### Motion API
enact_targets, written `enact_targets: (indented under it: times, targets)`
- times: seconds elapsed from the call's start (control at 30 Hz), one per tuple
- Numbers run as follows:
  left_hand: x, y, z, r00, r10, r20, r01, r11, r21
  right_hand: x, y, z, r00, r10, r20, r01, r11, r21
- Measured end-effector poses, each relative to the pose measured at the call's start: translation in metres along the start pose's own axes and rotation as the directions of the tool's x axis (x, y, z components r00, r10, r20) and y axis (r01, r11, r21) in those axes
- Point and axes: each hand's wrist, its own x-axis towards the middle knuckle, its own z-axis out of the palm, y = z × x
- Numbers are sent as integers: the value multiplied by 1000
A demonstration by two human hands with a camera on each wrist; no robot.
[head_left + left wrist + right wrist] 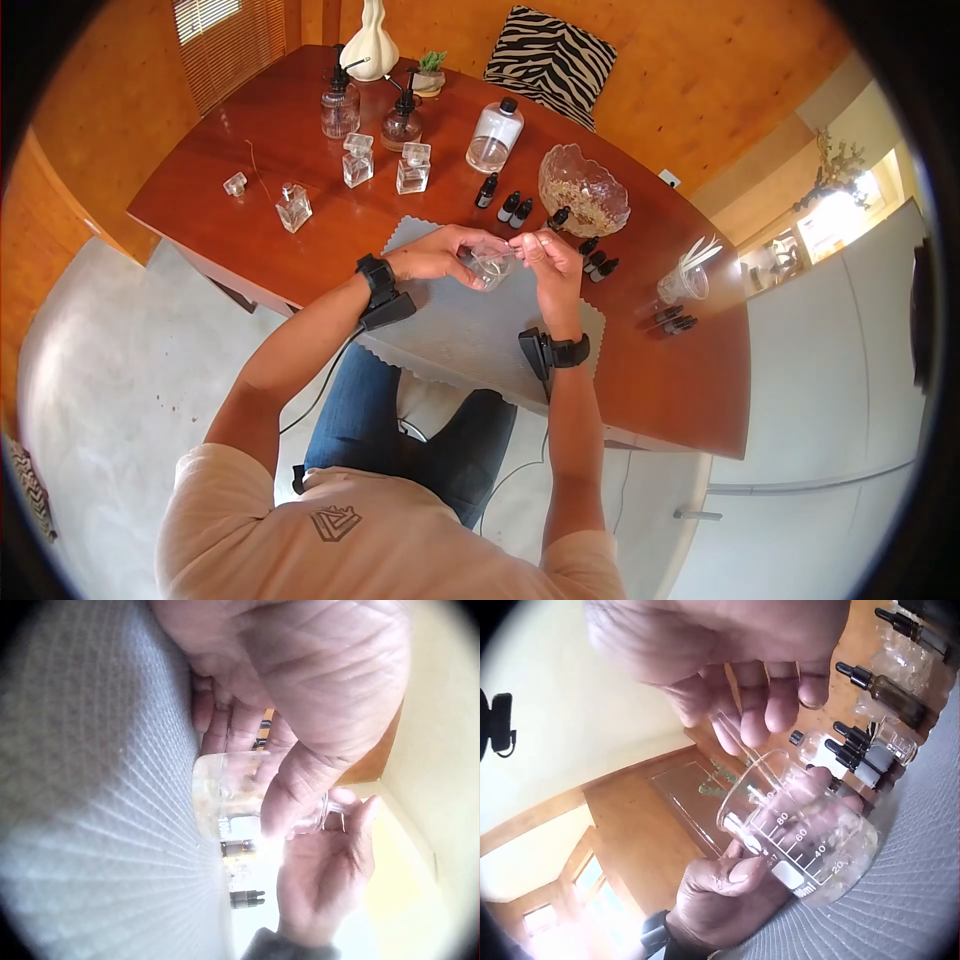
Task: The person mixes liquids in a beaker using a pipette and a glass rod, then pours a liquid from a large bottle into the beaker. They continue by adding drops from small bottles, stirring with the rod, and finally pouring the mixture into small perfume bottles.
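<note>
Left hand (307, 697) holding beaker (211, 787), grey cloth (97, 802)

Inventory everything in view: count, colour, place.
Table: 1, brown, centre
Mat: 1, grey, near edge
Beaker: 1, clear, over mat
Glass rod: 1, clear, in beaker
Perfume bottles: 3, clear, left
Pump bottles: 2, translucent, back
Capped bottle: 1, clear, back
Dropper bottles: several, dark, right
Bowl: 1, clear, right
Cup: 1, clear, right
Vase: 1, cream, back
Potted plant: 1, green, back
Zebra cushion: 1, black and white, back
Left hand: 1, bare, on beaker
Right hand: 1, bare, pinching rod
</note>
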Motion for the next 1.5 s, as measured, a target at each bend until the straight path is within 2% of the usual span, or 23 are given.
enact_targets:
  times: [0.07, 0.17, 0.27, 0.37, 0.47, 0.57, 0.67, 0.77, 0.87, 0.97, 1.07, 1.17, 1.2, 1.27, 1.3, 1.33, 1.37, 1.4, 1.5]
  targets:
    - [0, -2, 0, 1000, 12, 4, -12, 999, -49, 0, -1, -1, 999, -24, 49, 24, 1000, 12]
    - [-1, 3, 1, 1000, 7, 11, -7, 1000, -30, -3, -2, -1, 995, 66, 77, -72, 995, 74]
    - [-2, 5, 2, 1000, 14, -16, -15, 1000, -17, 1, -1, 2, 1000, -6, -8, 6, 1000, -7]
    - [-2, 5, 1, 1000, -6, -11, 6, 1000, -9, -1, -2, -3, 995, 23, 98, -22, 1000, -13]
    - [-2, 9, 1, 1000, -5, 8, 5, 999, 40, -3, -3, -1, 997, 74, 33, -76, 994, 76]
    - [0, 3, 1, 1000, -4, -11, 4, 1000, 6, 0, -4, -2, 999, 26, 44, -26, 1000, 2]
    - [0, 7, 3, 1000, -9, -4, 8, 999, -51, -2, -4, -3, 995, 84, 54, -88, 993, 73]
    - [2, 3, 3, 1000, -18, -16, 18, 999, -32, 1, 2, 0, 999, -7, -45, 5, 999, -33]
    - [2, 4, 3, 1000, -31, -3, 31, 998, -52, -1, 3, -8, 990, 106, 97, -110, 993, 42]
    - [5, -6, 2, 1000, 18, -16, -19, 999, -27, 0, 1, 5, 996, 17, -83, -5, 990, 140]
    - [5, -5, 1, 1000, 21, 7, -21, 1000, 9, 0, 9, -2, 999, 46, 27, -48, 994, 100]
    - [4, 4, 4, 999, -49, -5, 48, 998, -32, -2, 13, -3, 996, 79, 28, -81, 991, 102]
    - [4, 8, 7, 1000, 3, -18, -3, 1000, -28, -1, 14, -2, 1000, 28, -13, -27, 998, 52]
    - [3, 12, 11, 999, -45, -31, 44, 998, -44, 1, 14, -1, 993, -76, -86, 71, 996, -57]
    - [2, 12, 10, 997, -68, -40, 66, 996, -55, 1, 13, -3, 1000, 1, -13, -1, 1000, 13]
    - [3, 10, 6, 997, -79, -21, 81, 993, 86, -1, 13, -8, 995, 71, 68, -76, 994, 77]
    - [4, 9, 4, 998, -64, -17, 65, 996, 58, -2, 12, -10, 979, 136, 155, -157, 978, 135]
    - [4, 10, 7, 999, -51, -15, 51, 998, 28, -3, 10, -8, 986, 110, 127, -131, 976, 174]
    - [4, 8, 8, 999, -35, -24, 35, 999, 36, 0, 12, 0, 998, -15, -55, 15, 1000, 7]
